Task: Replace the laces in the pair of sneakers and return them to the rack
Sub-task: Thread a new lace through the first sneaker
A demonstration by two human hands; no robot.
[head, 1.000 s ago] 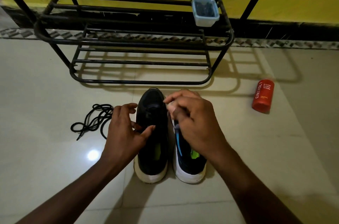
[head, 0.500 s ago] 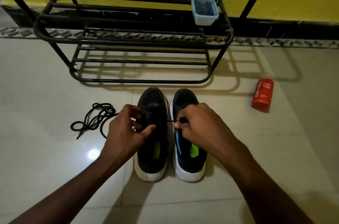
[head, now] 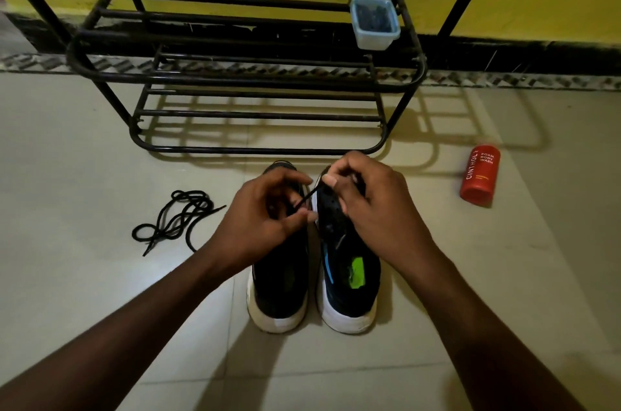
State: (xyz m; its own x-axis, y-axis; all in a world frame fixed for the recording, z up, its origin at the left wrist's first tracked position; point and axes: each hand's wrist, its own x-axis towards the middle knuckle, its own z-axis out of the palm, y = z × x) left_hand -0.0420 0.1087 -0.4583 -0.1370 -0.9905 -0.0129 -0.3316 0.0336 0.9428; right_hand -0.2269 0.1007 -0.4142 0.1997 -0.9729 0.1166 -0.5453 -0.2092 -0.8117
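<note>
- hands both met over the toe end of the pair: the left hand [head: 265, 219] was curled, thumb and forefinger pinching one end of a thin black lace [head: 307, 197]; the right hand [head: 376, 209] was also curled, fingertips seemingly nipping the same lace at the front eyelets of the right sneaker [head: 346, 276], though the exact contact was partly hidden.
- the left sneaker [head: 280, 286] stood just beside it at nine o'clock, heels toward the person, both on the floor [head: 84, 276].
- the lace looked light, limp and thin; it would likely flop unless held near its stiff tip, which is the best place to pinch for threading.
- the sneakers looked light, with soft dark uppers, punched eyelets and thick, firm white soles; the heel or collar would probably give a sure grip for lifting.
- a spare lace [head: 178, 220] lay in a loose tangle at nine o'clock of the pair, well apart.
- the rack [head: 255, 81], of black round metal bars, stood at twelve o'clock, with a small clear tub [head: 374, 22] on it.
- a red bottle [head: 479, 177], smooth and cylindrical, lay at two o'clock.
</note>
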